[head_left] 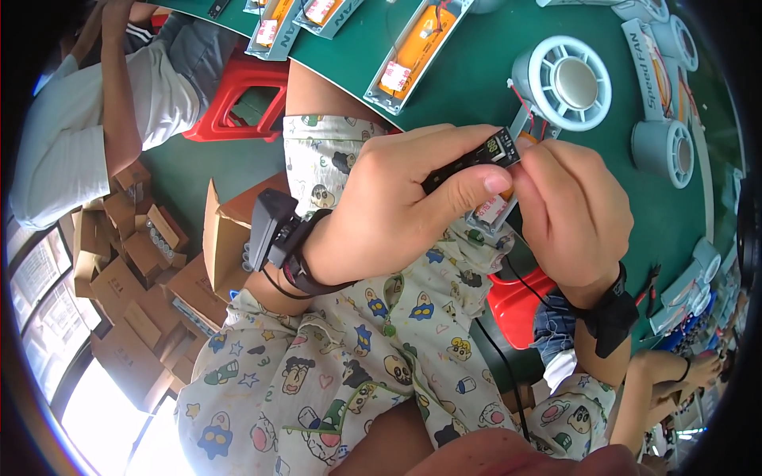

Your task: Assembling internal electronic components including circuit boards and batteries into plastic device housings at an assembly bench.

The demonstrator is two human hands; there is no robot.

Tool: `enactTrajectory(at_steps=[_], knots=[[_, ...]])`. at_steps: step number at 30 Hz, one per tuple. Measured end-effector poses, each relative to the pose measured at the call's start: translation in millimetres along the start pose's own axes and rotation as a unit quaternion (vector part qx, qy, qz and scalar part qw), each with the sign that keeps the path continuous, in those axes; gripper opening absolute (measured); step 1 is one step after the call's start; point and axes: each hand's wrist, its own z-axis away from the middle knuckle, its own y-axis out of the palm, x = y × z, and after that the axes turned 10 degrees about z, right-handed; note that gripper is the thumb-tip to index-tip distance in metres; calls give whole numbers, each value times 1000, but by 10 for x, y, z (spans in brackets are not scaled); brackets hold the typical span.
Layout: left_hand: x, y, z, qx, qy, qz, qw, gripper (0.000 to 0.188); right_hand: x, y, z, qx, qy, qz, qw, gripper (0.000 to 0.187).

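My left hand grips a small black circuit board with a little lit display, thumb below and fingers above. The fingers of my right hand are pinched together at the board's right end; what they hold is hidden. Beneath both hands lies a grey handheld fan with a round, ribbed head. Its open handle, mostly covered by my hands, shows a pinkish label and a bit of orange battery. Thin red and dark wires run by the fan head toward my fingers.
On the green table lie an open handle shell with an orange battery, more fan parts at right, and pliers. Cardboard boxes crowd the floor left, near a red stool and a seated person.
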Motion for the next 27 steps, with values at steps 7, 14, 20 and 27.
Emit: enactTrajectory(at_steps=[7,14,20,27], knots=[[-67,-140,83,28,9,-32,999,31,-1,-162,-57,96,-83,4,992,30],[-272,-241,168,115,-121,-22,986,26,137,-218,-44,88,-148,61,983,24],[-226,-220,19,104,-70,-57,990,28,-30,-278,-181,111,-147,31,982,29],[-82,-111,66,6,-39,31,999,38,25,-537,-212,213,165,-114,956,39]])
